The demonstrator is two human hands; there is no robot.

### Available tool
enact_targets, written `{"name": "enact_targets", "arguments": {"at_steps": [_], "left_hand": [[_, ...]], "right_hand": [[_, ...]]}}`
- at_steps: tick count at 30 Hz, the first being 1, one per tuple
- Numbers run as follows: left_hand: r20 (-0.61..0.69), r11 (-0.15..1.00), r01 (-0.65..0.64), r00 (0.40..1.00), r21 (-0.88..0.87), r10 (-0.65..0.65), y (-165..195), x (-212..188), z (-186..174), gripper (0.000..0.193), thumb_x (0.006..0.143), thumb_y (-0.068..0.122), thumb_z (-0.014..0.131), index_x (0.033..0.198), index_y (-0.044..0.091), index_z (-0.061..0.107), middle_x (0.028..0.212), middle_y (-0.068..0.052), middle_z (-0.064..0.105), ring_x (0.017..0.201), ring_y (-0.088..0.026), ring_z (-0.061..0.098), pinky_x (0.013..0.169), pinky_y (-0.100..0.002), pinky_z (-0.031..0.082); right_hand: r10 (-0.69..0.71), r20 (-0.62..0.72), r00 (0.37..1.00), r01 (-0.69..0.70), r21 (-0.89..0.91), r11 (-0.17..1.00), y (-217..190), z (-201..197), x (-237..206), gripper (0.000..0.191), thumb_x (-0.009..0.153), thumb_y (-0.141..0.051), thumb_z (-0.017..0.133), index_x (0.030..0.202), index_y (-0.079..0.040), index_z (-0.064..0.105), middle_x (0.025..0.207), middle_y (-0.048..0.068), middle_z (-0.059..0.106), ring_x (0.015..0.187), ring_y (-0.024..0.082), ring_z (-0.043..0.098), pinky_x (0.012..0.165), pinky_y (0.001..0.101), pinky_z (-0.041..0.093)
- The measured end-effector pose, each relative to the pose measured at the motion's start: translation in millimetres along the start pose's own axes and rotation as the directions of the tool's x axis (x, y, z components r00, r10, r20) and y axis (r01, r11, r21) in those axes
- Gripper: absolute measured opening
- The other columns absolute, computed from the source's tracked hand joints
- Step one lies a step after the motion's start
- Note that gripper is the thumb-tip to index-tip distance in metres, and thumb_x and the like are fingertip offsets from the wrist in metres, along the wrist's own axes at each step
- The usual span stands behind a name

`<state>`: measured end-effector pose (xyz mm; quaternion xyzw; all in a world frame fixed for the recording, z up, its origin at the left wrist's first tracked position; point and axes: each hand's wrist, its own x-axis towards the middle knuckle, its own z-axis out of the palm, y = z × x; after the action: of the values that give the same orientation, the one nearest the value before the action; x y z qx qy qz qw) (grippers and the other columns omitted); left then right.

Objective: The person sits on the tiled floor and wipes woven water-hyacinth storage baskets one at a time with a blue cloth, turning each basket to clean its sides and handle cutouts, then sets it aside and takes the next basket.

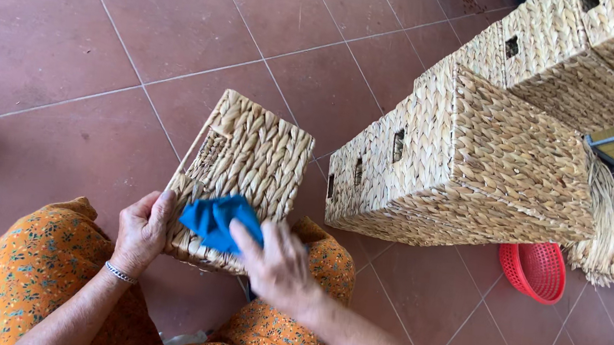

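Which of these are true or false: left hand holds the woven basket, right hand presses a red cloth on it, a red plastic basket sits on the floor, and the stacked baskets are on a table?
1. The left hand holds the woven basket. True.
2. The right hand presses a red cloth on it. False: the cloth is blue.
3. A red plastic basket sits on the tiled floor. True.
4. The stacked baskets are on a table. False: they stand on the floor.
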<state>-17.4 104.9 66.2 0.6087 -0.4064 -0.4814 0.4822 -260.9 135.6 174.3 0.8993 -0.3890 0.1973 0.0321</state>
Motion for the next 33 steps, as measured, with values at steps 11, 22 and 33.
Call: {"name": "enact_targets", "arguments": {"at_steps": [11,22,33], "left_hand": [[0.055,0.980,-0.162,0.984,-0.112,0.169,-32,-12,0,0.039,0.111,0.032,0.054,0.087,0.003,0.058,0.075,0.010,0.045,0.071,-0.002,0.037,0.059,-0.022,0.032],[0.199,0.964,-0.017,0.977,-0.266,0.072,-39,17,3,0.035,0.114,0.036,0.048,0.099,0.005,0.058,0.081,0.010,0.048,0.072,-0.001,0.040,0.063,-0.019,0.037],[0.177,0.980,-0.114,0.974,-0.162,0.142,-31,-14,0,0.035,0.115,0.035,0.050,0.101,0.004,0.060,0.084,0.009,0.050,0.079,-0.001,0.041,0.068,-0.019,0.039]], "right_hand": [[0.364,-0.196,0.911,-0.405,-0.246,0.881,157,74,92,0.060,0.095,-0.028,0.075,0.145,-0.017,0.043,0.104,0.020,0.056,0.090,0.032,0.063,0.061,0.0427,0.055],[-0.024,0.110,0.994,0.031,-0.069,0.997,-1,16,-31,0.052,0.103,-0.008,0.064,0.152,-0.007,0.049,0.102,0.016,0.050,0.086,0.031,0.057,0.065,0.0440,0.054],[0.312,-0.284,0.907,-0.394,-0.306,0.867,195,108,87,0.050,0.098,-0.026,0.076,0.138,-0.019,0.047,0.111,0.021,0.058,0.089,0.031,0.066,0.056,0.0354,0.060]]}}
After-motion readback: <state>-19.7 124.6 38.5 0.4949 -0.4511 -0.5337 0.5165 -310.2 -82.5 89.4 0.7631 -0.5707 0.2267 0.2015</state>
